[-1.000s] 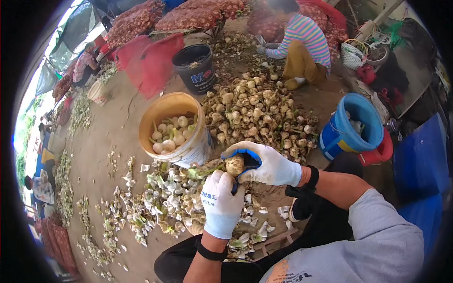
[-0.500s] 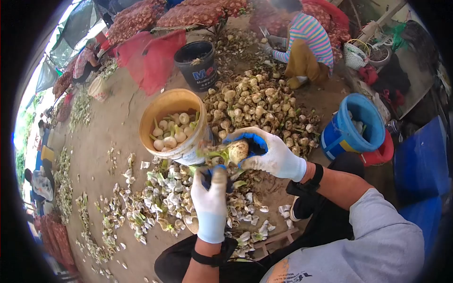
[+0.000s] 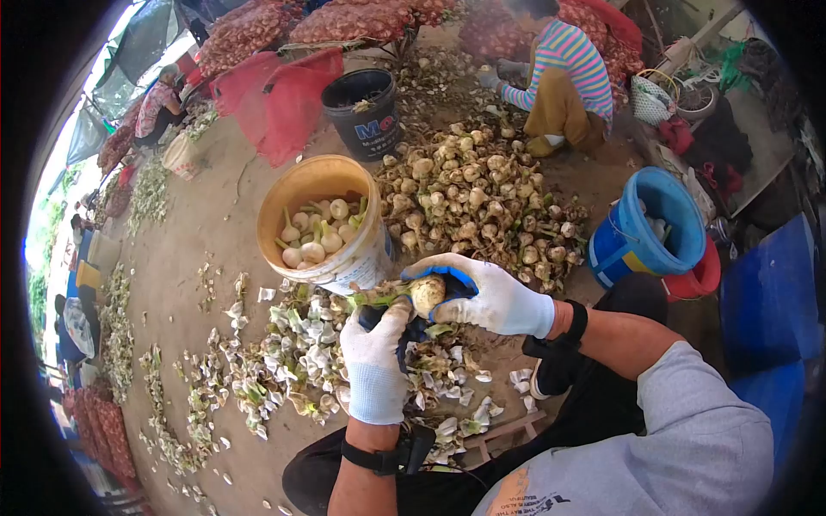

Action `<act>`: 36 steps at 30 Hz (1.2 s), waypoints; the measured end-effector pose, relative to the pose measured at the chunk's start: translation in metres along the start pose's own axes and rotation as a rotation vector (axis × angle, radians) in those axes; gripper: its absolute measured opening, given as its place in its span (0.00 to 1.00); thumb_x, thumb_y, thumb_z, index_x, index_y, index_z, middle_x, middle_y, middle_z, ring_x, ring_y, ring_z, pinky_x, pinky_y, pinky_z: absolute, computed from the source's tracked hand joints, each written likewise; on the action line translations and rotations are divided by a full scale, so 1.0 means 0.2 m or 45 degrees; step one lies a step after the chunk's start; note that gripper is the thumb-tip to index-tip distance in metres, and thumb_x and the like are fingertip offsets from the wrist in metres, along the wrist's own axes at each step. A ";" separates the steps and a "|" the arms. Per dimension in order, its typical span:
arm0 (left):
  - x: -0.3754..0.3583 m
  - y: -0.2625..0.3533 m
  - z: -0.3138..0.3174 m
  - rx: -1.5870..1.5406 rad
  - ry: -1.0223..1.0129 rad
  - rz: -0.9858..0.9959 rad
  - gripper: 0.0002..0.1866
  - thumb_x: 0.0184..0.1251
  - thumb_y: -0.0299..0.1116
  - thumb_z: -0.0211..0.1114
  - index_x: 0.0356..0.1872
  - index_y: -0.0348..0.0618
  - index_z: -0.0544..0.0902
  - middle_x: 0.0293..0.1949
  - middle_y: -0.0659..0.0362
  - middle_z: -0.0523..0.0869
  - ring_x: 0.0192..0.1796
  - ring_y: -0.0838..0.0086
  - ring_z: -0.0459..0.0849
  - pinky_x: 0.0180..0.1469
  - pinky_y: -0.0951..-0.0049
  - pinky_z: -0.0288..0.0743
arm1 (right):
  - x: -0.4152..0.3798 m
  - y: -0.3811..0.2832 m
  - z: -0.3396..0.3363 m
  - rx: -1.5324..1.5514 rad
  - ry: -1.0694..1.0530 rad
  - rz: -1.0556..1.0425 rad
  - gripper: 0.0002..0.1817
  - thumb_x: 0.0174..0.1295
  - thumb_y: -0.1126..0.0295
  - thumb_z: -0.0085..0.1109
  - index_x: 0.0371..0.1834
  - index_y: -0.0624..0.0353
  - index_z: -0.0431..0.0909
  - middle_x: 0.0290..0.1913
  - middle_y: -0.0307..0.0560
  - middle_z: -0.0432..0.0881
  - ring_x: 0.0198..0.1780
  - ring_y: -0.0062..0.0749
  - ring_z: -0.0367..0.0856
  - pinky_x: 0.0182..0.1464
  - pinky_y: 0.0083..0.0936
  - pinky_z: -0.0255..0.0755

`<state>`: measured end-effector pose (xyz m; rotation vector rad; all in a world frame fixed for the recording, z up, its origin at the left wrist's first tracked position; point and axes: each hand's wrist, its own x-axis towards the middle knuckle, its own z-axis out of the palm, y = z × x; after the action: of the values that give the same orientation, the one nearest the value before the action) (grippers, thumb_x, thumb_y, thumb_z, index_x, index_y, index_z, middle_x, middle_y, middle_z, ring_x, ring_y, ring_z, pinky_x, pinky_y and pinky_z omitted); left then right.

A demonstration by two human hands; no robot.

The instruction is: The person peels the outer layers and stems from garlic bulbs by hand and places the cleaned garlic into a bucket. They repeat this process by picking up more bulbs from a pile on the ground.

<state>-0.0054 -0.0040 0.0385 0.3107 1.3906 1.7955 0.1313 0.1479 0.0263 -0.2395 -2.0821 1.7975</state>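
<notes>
A garlic bulb [image 3: 428, 296] with brownish skin and a green stalk [image 3: 379, 295] is held up in front of me. My right hand [image 3: 492, 297], in a white glove with a blue palm, is closed round the bulb from the right. From below, my left hand [image 3: 379, 348], gloved the same way, is closed at the lower side of the bulb and the base of its stalk. Its fingertips are partly hidden. Close behind stands a yellowish bucket [image 3: 274, 199] with peeled white garlic bulbs [image 3: 311, 252] inside. A heap of unpeeled garlic [image 3: 469, 198] lies beyond my right hand.
Peeled skins [image 3: 284, 353] litter the ground below my hands. At right is a blue bucket [image 3: 609, 258]; a black bucket [image 3: 366, 138] stands farther back. A person in a striped top [image 3: 572, 69] crouches behind the heap. Another person [image 3: 159, 107] sits far left. Full net sacks [image 3: 249, 39] line the back.
Both hands and the garlic bulb have come slightly lower and to the left. My left hand has closed in against the bulb. The person in stripes has shifted their hands.
</notes>
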 end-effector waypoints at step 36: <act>-0.06 -0.08 0.06 0.683 0.037 0.480 0.14 0.74 0.22 0.70 0.57 0.32 0.84 0.47 0.56 0.91 0.47 0.73 0.87 0.54 0.72 0.80 | 0.03 0.06 -0.05 0.246 0.202 0.502 0.22 0.77 0.62 0.66 0.67 0.63 0.82 0.57 0.44 0.88 0.53 0.22 0.87 0.59 0.25 0.82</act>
<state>0.0181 -0.0035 0.0319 0.8789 1.9229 1.6841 0.1282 0.1617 0.0175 -0.7562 -1.8284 2.1061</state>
